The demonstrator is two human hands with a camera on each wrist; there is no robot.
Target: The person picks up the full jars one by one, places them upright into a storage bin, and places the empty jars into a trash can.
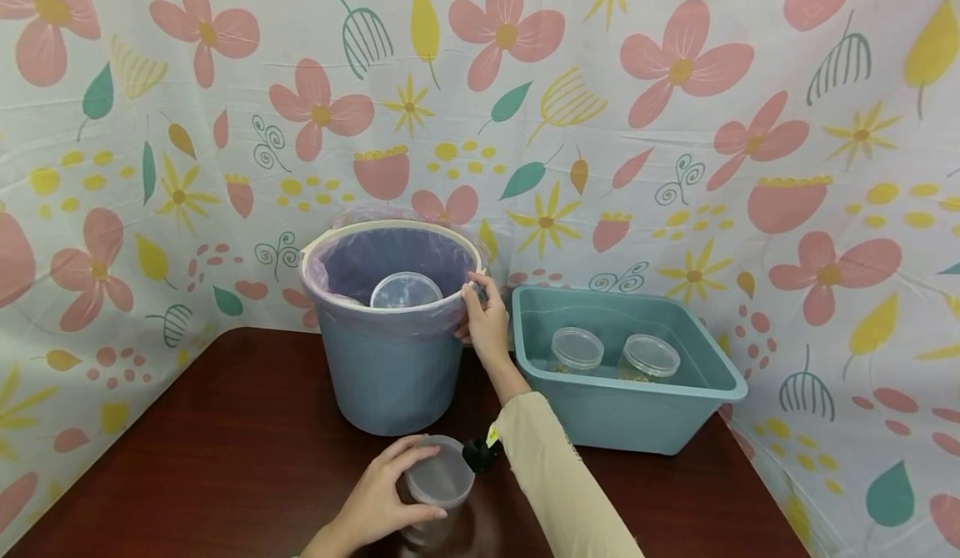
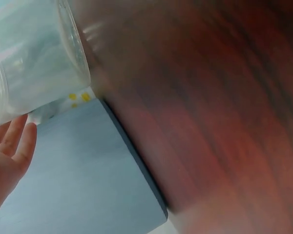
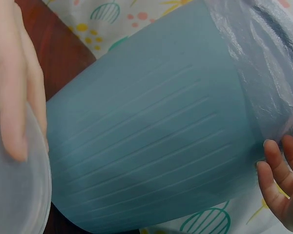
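Observation:
My left hand [image 1: 378, 495] grips a clear plastic jar [image 1: 441, 475] by its round lid, low in front of the blue bucket [image 1: 390, 374]. Up close in the left wrist view, the jar's see-through wall [image 2: 34, 63] shows nothing inside. At the bucket's right side, my right hand [image 1: 487, 324] holds the rim, thumb at the top edge and the other fingers outside. The right wrist view has those fingers [image 3: 278, 175] curled against the liner bag [image 3: 263, 87]. Inside the lined bucket is another clear round-topped container [image 1: 407, 289], its lower part hidden by the rim.
A teal basin [image 1: 637, 387] stands to the right of the bucket on the dark wooden table [image 1: 247, 458]. Two clear lidded jars [image 1: 577, 348] with something brownish low inside sit in it. A flower-print curtain [image 1: 525, 124] hangs close behind and at both sides.

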